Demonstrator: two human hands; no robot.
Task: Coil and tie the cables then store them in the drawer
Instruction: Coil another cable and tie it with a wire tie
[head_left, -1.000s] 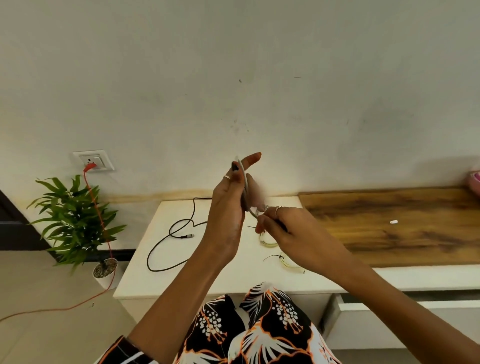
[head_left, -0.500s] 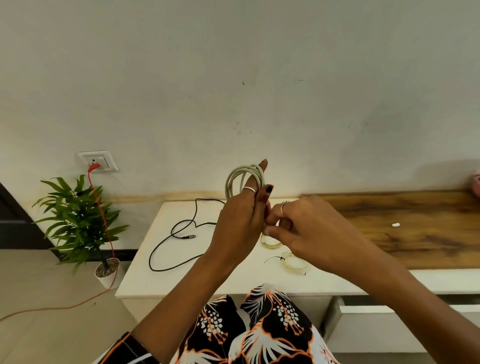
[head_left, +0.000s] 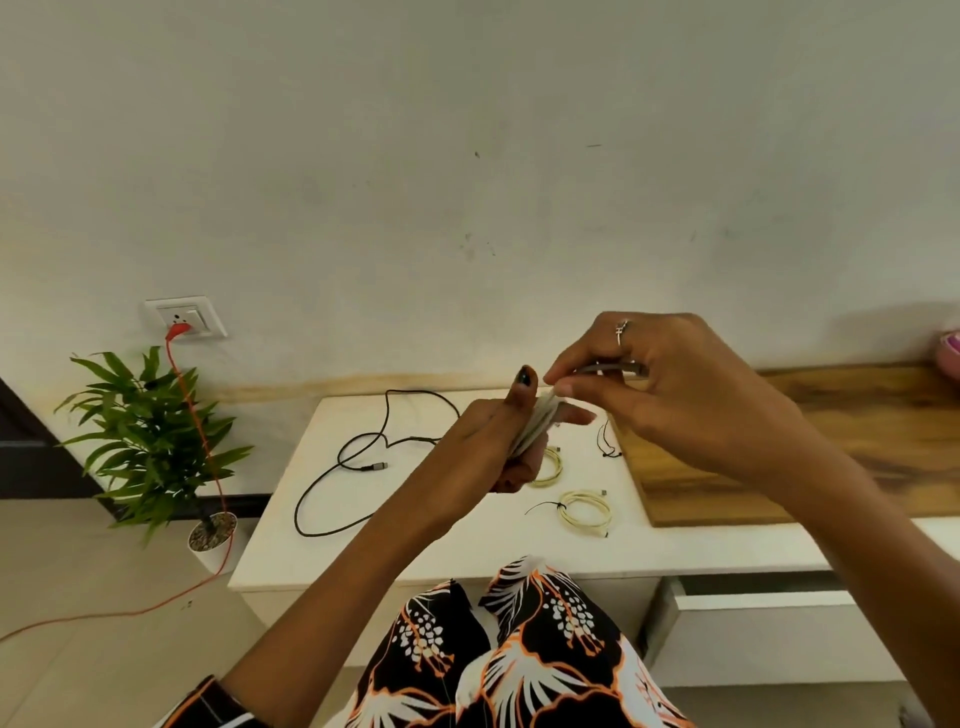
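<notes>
My left hand (head_left: 488, 441) grips a coil of pale grey cable (head_left: 537, 423), seen edge-on between thumb and fingers. Above and to its right, my right hand (head_left: 670, 384) pinches a strand of that same cable (head_left: 613, 370) and holds it over the coil. On the white cabinet top (head_left: 441, 545) lie two tied yellowish coils, one (head_left: 584, 512) with a black tie at the front and one (head_left: 550, 467) partly hidden behind my left hand. A loose black cable (head_left: 358, 462) sprawls on the left. A loose black tie (head_left: 608, 441) lies by the wood panel. The drawer (head_left: 758, 603) stands open at lower right.
A wooden panel (head_left: 831, 441) covers the right of the cabinet top. A potted plant (head_left: 150, 441) stands on the floor at left, with a red cord (head_left: 208, 457) running from the wall socket (head_left: 184, 317) down across the floor. A pink object (head_left: 950, 353) shows at the right edge.
The coil has turned from upright loops to edge-on and dropped lower in my left hand. My right hand has risen and moved right, drawing a strand of cable over the coil.
</notes>
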